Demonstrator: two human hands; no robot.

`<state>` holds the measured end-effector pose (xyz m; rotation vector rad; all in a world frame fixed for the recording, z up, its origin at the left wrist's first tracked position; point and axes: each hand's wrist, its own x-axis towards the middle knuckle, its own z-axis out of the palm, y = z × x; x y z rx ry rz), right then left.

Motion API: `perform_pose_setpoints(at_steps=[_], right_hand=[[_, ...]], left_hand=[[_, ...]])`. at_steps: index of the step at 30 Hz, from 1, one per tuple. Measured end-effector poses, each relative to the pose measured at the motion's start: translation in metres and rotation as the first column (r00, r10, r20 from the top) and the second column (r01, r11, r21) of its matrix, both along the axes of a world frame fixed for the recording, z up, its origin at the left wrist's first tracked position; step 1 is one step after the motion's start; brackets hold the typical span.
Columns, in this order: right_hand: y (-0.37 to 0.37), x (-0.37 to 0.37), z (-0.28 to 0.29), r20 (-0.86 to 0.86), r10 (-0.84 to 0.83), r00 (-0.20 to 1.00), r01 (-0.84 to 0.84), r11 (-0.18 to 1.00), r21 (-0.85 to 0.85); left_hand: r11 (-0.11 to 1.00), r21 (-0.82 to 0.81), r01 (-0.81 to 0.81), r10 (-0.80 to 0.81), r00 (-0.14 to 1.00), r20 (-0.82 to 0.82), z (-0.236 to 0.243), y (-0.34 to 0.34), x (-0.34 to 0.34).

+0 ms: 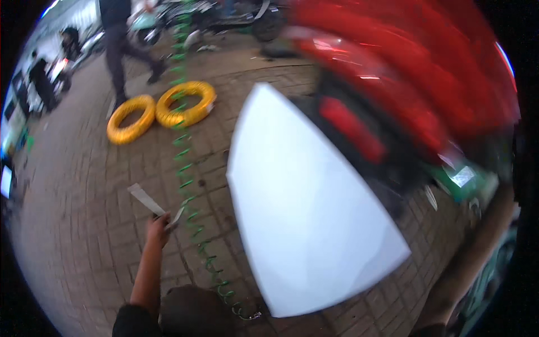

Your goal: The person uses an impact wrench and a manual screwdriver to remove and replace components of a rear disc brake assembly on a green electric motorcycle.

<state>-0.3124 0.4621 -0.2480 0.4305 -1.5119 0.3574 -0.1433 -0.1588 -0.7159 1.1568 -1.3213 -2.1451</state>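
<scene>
Strip in one hand, big white sheet next to a red motorbike

From the left: two yellow rings, probably wrapped tyres (186, 104), lie on the brick paving (106, 196), then the left hand (159, 224) has its fingers closed round a pale flat strip (146, 199), too blurry for me to name better. Just right of it hangs a green coiled hose (179, 56), so I'd swing the strip wide of those loops. The white sheet (309, 208) sits mid-view, in front of the blurred red motorbike (404, 73); can't tell if they touch. Imo handle it by the edges so it doesn't crease or scuff the paint. Far right there's the right forearm (471, 258), but its hand is out of sight, so no clue what those fingers are doing.
</scene>
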Motion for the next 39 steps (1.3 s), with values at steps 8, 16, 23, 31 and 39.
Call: perform_pose_setpoints(at_steps=[8,16,23,31,39], right_hand=[[-0.044,0.058,-0.087,0.25,0.568,0.784,-0.607,0.785,0.124],[0.0,0.179,-0.364,0.979,0.176,-0.103,-0.924,0.347,-0.16],[0.001,0.222,-0.45,0.817,0.338,-0.467,-0.732,0.371,-0.571],[0.146,0.157,-0.438,-0.575,0.544,-0.61,0.62,-0.123,-0.775],[0.156,0.144,-0.424,0.113,0.835,-0.539,0.442,0.395,-0.806]], left_hand=[[0.794,-0.57,0.212,-0.179,0.977,0.115,0.256,0.117,0.152],[0.697,0.103,0.71,-0.632,0.54,0.556,0.252,0.261,0.113],[0.667,0.496,0.557,-0.67,0.739,0.072,0.085,0.401,0.117],[0.607,0.38,0.698,-0.751,0.66,-0.013,0.025,0.511,0.015],[0.624,0.201,0.755,-0.743,0.653,-0.146,0.021,0.522,-0.076]])
